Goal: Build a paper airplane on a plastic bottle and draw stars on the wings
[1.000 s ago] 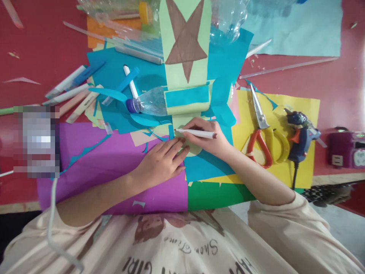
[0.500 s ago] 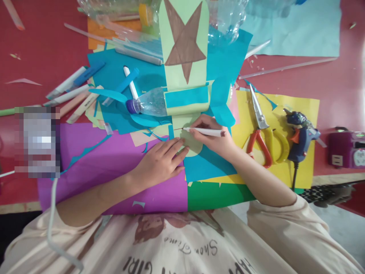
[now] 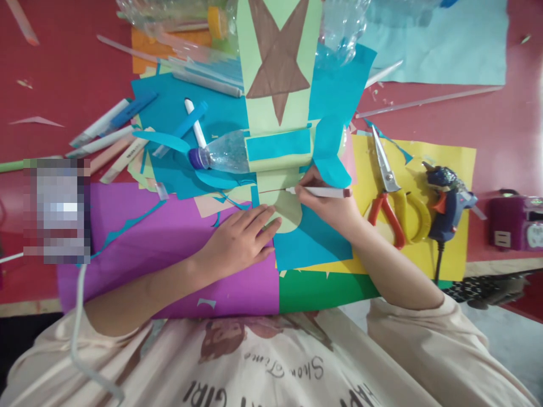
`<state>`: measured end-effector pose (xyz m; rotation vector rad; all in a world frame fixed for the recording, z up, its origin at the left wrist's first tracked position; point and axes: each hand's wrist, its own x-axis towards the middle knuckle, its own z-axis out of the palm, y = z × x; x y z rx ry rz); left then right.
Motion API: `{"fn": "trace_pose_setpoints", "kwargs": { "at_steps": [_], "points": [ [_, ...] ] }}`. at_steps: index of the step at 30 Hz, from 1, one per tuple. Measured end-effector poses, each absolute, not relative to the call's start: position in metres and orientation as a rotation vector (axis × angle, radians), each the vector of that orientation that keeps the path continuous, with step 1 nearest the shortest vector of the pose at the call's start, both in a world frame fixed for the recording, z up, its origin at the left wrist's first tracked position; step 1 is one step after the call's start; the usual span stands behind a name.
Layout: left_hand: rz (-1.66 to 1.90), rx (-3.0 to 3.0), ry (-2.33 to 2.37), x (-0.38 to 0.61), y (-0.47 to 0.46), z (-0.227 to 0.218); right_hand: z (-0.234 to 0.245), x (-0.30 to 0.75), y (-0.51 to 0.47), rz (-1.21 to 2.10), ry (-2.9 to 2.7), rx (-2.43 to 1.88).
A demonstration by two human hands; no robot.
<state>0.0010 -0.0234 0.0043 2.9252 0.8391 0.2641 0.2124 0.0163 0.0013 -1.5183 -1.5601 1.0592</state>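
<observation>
My right hand (image 3: 326,200) is closed round a white marker (image 3: 320,192) with a brown end, its tip on a pale green paper piece (image 3: 282,203). A thin brown line runs across that paper, left of the tip. My left hand (image 3: 240,237) lies flat with fingers stretched out, pressing the lower edge of the same paper on the purple sheet (image 3: 169,243). Above them a clear plastic bottle (image 3: 220,152) with a blue cap lies under a pale green strip bearing a brown star (image 3: 278,56) and a blue band.
Red-handled scissors (image 3: 384,192) and a blue glue gun (image 3: 447,198) rest on a yellow sheet (image 3: 458,164) at the right. Several markers (image 3: 108,135) lie scattered at the left on the red table (image 3: 63,68). Blue paper scraps, glue sticks and clear bottles crowd the top.
My right hand has slid to the right with the marker, leaving a longer brown line on the green paper. My left hand has stayed in place.
</observation>
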Motion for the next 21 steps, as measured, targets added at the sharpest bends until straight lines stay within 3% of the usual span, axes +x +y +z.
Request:
{"fn": "trace_pose_setpoints", "kwargs": {
  "at_steps": [21],
  "points": [
    [0.218, 2.92, 0.847, 0.0007, -0.0233, 0.0055, 0.0081, 0.2212, 0.0167, 0.797, -1.571, -1.696]
  ]
}}
